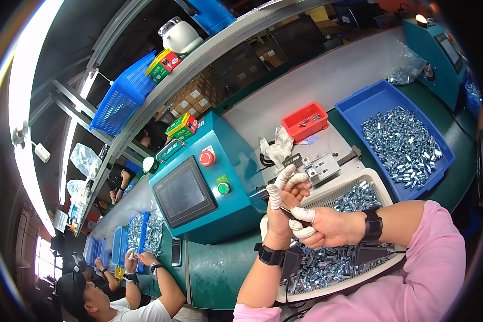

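Observation:
My left hand [285,206] is raised palm-up over the near edge of a cream basket [380,180], its fingers stretched and apart, with white finger cots on them. Closed against its palm is my right hand [327,225], also in white finger cots. A thin dark piece [287,213] shows between the right fingers and the left palm; its kind cannot be made out. Shiny metal sleeve-like parts [327,268] fill the basket below both hands. Just beyond the left fingertips sits a metal fixture block [323,168] beside the teal machine [225,155].
At the right stands a blue tray [359,104] of similar metal parts. A red bin [305,121] and white gloves [277,146] lie behind the fixture. The machine carries a touchscreen [183,189] and a red stop button [207,156]. A co-worker [96,295] handles parts at lower left.

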`<state>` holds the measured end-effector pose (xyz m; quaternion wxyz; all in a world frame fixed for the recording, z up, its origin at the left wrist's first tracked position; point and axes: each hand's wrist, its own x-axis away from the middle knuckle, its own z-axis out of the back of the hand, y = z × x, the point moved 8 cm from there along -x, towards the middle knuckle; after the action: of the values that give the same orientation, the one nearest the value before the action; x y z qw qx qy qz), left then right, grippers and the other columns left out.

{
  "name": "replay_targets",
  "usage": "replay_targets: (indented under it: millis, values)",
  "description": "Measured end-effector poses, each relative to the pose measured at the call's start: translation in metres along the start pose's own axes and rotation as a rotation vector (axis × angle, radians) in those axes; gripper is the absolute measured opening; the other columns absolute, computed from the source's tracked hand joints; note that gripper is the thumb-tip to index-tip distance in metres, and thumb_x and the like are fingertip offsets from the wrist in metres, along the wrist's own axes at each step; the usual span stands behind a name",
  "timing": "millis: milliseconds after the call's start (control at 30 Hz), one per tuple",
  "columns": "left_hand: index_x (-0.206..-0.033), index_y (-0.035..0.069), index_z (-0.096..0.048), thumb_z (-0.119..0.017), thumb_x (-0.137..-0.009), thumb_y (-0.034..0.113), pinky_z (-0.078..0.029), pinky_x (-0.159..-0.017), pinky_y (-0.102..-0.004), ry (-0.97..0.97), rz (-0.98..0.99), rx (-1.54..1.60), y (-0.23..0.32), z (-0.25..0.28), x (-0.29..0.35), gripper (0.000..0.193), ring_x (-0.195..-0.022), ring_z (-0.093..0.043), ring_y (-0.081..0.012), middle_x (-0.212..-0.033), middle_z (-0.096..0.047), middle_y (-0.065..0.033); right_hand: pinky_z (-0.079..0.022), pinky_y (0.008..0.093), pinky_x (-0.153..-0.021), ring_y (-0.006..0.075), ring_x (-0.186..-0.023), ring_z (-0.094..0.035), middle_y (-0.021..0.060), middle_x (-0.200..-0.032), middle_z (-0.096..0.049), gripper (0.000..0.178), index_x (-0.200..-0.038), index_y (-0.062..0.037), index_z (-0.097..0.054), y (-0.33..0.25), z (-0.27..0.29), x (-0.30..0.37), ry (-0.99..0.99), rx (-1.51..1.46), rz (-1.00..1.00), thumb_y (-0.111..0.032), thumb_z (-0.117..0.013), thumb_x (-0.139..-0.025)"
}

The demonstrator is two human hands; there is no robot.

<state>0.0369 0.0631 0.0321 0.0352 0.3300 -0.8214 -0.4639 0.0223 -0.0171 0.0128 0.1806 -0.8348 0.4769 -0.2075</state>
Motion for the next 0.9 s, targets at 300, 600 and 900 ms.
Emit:
replay_targets:
  millis: [300, 600, 900]
  values:
    - [-0.126, 0.001, -0.038, -0.038, -0.088, 0.056, -0.043, -0.082, -0.0308, 0.070, 0.002, 0.057, 0.004, 0.000, 0.002, 0.067, -0.093, -0.054, -0.0200, -0.106, -0.056, -0.0113, -0.027, 0.0198, -0.042, 0.0062, -0.046, -0.035, -0.0031, -0.058, -0.038, 0.027, -0.086, -0.0103, -0.052, -0.028, -0.006, 0.007, -0.087, 0.125, 0.270, -0.032, -0.039, -0.095]
    - [-0.108, 0.002, -0.050, -0.032, -0.095, 0.042, -0.045, -0.074, -0.0270, 0.272, 0.163, -0.285, -0.012, 0.008, 0.008, 0.046, -0.077, -0.052, -0.0147, -0.092, -0.056, -0.0056, -0.043, 0.0226, -0.068, 0.0092, -0.075, -0.050, 0.0033, -0.093, -0.047, 0.027, -0.105, -0.0031, -0.054, -0.097, 0.010, 0.030, 0.442, 1.042, 1.029, -0.025, -0.041, -0.095]
    - [-0.104, 0.006, -0.049, -0.030, -0.095, 0.046, -0.038, -0.057, -0.0270, 0.027, 0.374, -0.147, -0.024, -0.011, 0.014, 0.045, -0.063, -0.046, -0.0144, -0.078, -0.051, -0.0043, -0.043, 0.0276, -0.081, 0.0133, -0.091, -0.053, 0.0073, -0.117, -0.049, 0.039, -0.119, -0.0050, -0.050, -0.084, 0.026, 0.013, 0.304, 0.662, 0.423, -0.033, -0.041, -0.094]
